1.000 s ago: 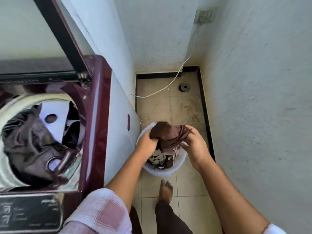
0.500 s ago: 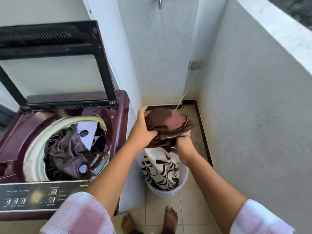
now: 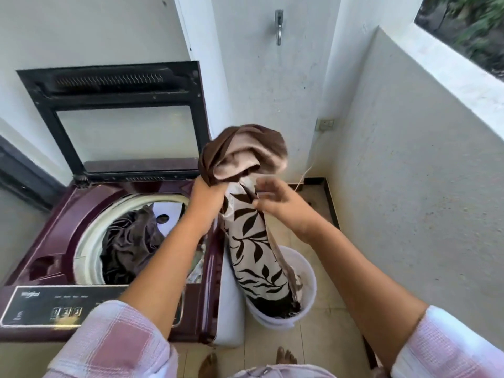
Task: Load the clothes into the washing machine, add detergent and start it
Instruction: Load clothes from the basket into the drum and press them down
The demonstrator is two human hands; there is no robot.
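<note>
A maroon top-load washing machine (image 3: 90, 197) stands at the left with its lid (image 3: 122, 115) raised. Dark grey clothes (image 3: 128, 244) lie in its drum. My left hand (image 3: 204, 197) grips a brown cloth (image 3: 242, 151) bunched above it, beside the machine's right edge. From that bundle a white cloth with dark leaf print (image 3: 253, 241) hangs down into a white bucket (image 3: 305, 293) on the floor. My right hand (image 3: 281, 203) pinches the top of the leaf-print cloth with thumb and fingers.
The control panel (image 3: 54, 306) runs along the machine's front. A tap (image 3: 278, 25) juts from the back wall, and a socket (image 3: 324, 124) with a white cord sits in the corner. A low white wall (image 3: 409, 159) closes the right side. My bare feet (image 3: 283, 358) stand on beige tiles.
Both hands have lifted the brown cloth higher and toward the machine. The leaf-print cloth has come further out of the bucket and now hangs long. My view tilted up.
</note>
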